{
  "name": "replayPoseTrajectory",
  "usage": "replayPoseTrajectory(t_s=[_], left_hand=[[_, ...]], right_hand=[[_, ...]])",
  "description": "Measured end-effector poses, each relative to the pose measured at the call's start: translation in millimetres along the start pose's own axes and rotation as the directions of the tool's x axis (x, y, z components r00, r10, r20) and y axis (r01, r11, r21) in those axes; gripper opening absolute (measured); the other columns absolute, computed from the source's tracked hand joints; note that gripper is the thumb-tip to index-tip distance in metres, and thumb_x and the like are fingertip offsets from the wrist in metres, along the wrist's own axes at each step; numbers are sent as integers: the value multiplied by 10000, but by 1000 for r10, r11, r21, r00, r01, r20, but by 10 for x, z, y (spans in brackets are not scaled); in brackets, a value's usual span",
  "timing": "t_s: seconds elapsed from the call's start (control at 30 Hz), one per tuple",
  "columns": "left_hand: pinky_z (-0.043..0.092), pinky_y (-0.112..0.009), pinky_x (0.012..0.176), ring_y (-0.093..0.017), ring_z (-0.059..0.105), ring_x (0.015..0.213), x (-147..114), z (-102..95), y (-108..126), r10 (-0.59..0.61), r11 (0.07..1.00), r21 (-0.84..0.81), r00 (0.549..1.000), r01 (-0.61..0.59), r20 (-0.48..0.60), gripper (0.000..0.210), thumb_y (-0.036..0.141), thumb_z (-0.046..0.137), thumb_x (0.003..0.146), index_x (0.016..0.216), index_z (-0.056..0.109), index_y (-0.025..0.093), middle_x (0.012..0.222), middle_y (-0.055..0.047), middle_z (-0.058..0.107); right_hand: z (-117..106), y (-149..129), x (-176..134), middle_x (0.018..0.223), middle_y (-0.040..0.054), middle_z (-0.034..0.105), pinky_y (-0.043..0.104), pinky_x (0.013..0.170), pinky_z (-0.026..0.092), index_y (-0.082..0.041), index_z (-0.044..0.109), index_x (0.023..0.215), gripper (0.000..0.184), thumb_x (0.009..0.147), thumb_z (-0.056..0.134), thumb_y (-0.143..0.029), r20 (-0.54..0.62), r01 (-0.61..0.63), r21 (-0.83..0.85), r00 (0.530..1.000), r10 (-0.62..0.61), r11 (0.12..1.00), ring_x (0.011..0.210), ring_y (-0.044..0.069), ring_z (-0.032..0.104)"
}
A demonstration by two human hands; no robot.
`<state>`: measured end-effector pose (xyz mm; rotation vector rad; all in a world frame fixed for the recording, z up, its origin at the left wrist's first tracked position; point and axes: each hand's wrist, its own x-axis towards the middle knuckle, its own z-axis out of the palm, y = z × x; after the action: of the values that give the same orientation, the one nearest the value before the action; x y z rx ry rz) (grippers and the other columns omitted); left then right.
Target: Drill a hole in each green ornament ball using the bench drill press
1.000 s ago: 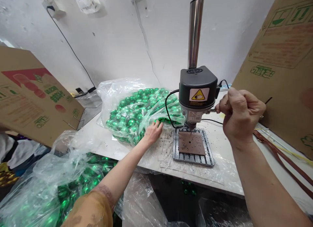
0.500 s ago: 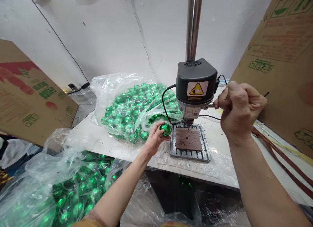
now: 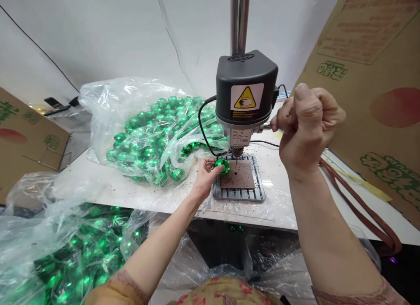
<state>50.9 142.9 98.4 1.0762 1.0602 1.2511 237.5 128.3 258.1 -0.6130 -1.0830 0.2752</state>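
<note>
A shiny green faceted ball (image 3: 223,166) is pinched in the fingers of my left hand (image 3: 206,177), over the left part of the brown pad (image 3: 241,180) on the drill press base (image 3: 259,194). The drill bit, just right of the ball, is apart from it. My right hand (image 3: 306,125) is closed around the feed handle (image 3: 266,127) at the right side of the black drill press (image 3: 246,90). Its fist hides most of that handle.
Clear plastic bags of green balls lie on the white table (image 3: 114,195) at left and below its front edge. Cardboard boxes (image 3: 370,77) stand on both sides. A brown strap (image 3: 361,208) lies at right. Dark shavings dot the base and table.
My left hand has carried the green ball rightward relative to the drill press, from beside the base to over the pad. My right hand stays on the handle. The camera view has shifted.
</note>
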Motion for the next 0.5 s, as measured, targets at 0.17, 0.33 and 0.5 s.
replayPoseTrajectory(t_s=[0.17, 0.33, 0.5], left_hand=[[542, -319, 873, -186, 700, 963, 69, 80, -187, 73, 997, -5, 997, -73, 34, 621, 477, 890, 690, 1142, 565, 201, 1027, -54, 733], [536, -376, 1003, -254, 673, 1179, 103, 119, -293, 79, 995, 56, 990, -86, 117, 696, 524, 835, 770, 1332, 567, 213, 1273, -118, 704], [510, -433, 1081, -299, 643, 1252, 118, 186, -328, 123, 980, 142, 983, -142, 138, 681, 509, 812, 800, 1362, 589, 196, 1368, -149, 656]], right_hand=[[0, 1, 0, 485, -75, 252, 261, 437, 307, -226, 292, 581, 509, 911, 629, -417, 4, 32, 22, 999, -32, 999, 413, 56, 324], [6, -10, -1, 487, -87, 273, 238, 447, 299, -217, 314, 589, 455, 929, 602, -307, 18, 56, 62, 998, -57, 996, 411, 36, 329], [15, -21, -4, 488, -75, 314, 260, 449, 303, -227, 332, 582, 423, 920, 583, -273, 0, 34, 34, 999, -34, 999, 415, 46, 334]])
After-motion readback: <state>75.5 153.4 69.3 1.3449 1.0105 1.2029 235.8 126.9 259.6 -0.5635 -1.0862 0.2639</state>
